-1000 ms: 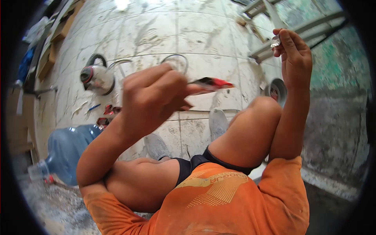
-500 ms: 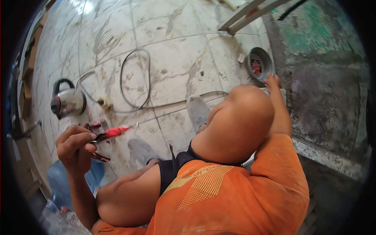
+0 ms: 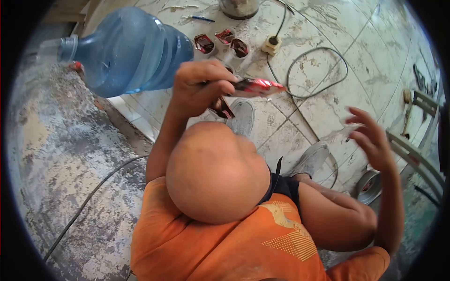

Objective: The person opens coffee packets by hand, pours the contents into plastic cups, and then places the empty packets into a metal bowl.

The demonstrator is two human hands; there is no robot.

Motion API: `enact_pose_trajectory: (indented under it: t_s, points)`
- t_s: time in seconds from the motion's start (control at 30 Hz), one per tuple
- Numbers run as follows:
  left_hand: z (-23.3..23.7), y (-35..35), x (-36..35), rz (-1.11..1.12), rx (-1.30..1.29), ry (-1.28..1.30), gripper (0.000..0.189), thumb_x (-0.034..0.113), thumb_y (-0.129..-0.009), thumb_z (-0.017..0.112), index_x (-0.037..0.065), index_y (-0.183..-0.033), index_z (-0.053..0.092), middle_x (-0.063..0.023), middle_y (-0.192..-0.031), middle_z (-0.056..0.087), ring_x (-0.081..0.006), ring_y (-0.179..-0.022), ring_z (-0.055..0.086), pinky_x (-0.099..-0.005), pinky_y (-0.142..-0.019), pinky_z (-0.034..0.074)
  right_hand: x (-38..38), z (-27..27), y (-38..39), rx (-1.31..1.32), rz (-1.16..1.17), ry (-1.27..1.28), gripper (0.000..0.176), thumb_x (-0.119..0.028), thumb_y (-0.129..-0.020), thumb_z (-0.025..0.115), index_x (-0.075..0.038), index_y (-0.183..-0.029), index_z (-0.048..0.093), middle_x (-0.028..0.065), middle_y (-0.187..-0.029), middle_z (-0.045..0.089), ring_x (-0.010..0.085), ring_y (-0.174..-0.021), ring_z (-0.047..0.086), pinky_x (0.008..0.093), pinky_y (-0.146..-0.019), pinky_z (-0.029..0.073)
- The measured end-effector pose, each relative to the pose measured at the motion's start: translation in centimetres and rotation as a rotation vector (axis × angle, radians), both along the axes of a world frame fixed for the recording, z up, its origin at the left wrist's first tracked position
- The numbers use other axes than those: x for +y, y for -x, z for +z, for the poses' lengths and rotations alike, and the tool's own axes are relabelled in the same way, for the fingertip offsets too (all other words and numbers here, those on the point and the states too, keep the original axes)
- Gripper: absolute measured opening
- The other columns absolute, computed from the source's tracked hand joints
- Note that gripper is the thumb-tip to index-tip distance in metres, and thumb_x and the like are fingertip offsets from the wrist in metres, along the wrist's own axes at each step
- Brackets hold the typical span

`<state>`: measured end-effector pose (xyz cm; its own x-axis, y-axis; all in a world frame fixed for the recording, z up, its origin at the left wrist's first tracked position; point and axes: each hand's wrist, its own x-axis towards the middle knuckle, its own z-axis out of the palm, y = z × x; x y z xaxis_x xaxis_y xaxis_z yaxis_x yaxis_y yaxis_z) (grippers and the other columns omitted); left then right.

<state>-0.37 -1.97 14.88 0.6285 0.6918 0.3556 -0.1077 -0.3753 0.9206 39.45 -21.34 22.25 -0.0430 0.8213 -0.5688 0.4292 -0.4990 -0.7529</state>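
My left hand [image 3: 204, 89] is closed on a red and dark sachet [image 3: 260, 87], pinched between thumb and fingers so that it points right. A second, brownish sachet [image 3: 222, 108] hangs below the same hand. Just beyond it, several cups with dark red sachets [image 3: 204, 43] stand on the tiled floor. On the right, my right hand [image 3: 370, 138] is raised with its fingers apart, slightly blurred, holding nothing. Below that hand, a round metal bowl [image 3: 368, 187] is partly hidden by my arm.
A large blue water bottle [image 3: 136, 51] lies on its side at the upper left. A metal kettle [image 3: 239, 7] stands at the top. A looped cable with a socket block [image 3: 272, 45] crosses the tiles [image 3: 323, 117]. A ladder-like frame [image 3: 417, 159] is at the right.
The view has swung left, bringing the bottle and cups into full sight. My right hand has come away from the bowl and risen. My left hand still holds the sachets.
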Motion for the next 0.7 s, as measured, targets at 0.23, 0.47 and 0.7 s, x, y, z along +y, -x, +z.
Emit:
enact_pose_trajectory:
  t_s: [0.23, 0.47, 0.7]
  points:
    - [-7.1, 2.0, -2.2, 0.085, -0.053, 0.399, 0.02, 0.017, -0.089, 0.083, -0.002, -0.095, 0.077, -0.0107, -0.087, 0.076, -0.0165, -0.078, 0.069, -0.0297, -0.07, 0.053, 6.3, -14.8, 17.1, 0.875, -0.197, 0.083, 0.039, -0.026, -0.11, 0.053, -0.006, -0.144, 0.049, 0.0126, -0.138, 0.06, 0.0256, -0.111, 0.07, 0.039, -0.087, 0.06]
    - [-13.2, 4.4, -4.0, 0.285, 0.093, 0.399, 0.032, 0.028, -0.085, 0.087, 0.002, -0.101, 0.077, -0.0034, -0.084, 0.069, -0.0079, -0.073, 0.062, -0.0251, -0.061, 0.047, 8.2, -19.6, 22.1, 0.958, -0.542, -0.016, 0.026, -0.027, -0.111, 0.05, -0.006, -0.127, 0.055, 0.0146, -0.127, 0.067, 0.0288, -0.105, 0.072, 0.0444, -0.088, 0.062]
    - [-11.9, 10.3, -2.7, 0.399, 0.393, 0.92, 0.029, 0.017, -0.087, 0.085, 0.007, -0.112, 0.075, 0.006, -0.075, 0.06, -0.0005, -0.062, 0.049, -0.0216, -0.054, 0.038, 10.8, -20.8, 21.0, 0.822, -0.528, -0.218, 0.023, -0.02, -0.112, 0.047, -0.004, -0.127, 0.054, 0.0139, -0.119, 0.069, 0.0249, -0.102, 0.072, 0.0445, -0.091, 0.06]
